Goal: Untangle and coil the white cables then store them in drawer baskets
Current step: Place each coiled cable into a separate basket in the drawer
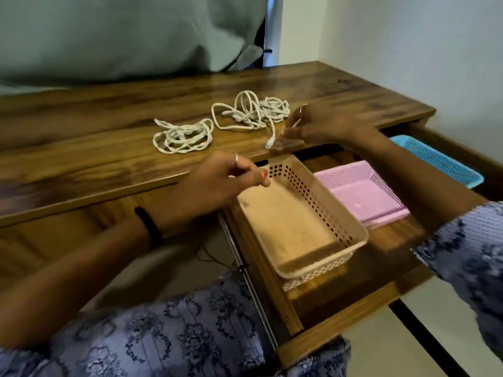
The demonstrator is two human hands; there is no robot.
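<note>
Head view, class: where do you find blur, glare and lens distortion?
Head view: motion blur smears the left hand and right hand; soft glare lies on the desk behind the cables; wide-angle bending curves the desk edge and drawer; the beige basket is fairly sharp.

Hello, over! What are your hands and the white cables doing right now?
Both hands empty: left hand over beige basket, right hand by a cable plug. White cables tangled on desk. Nothing blocking.
</note>
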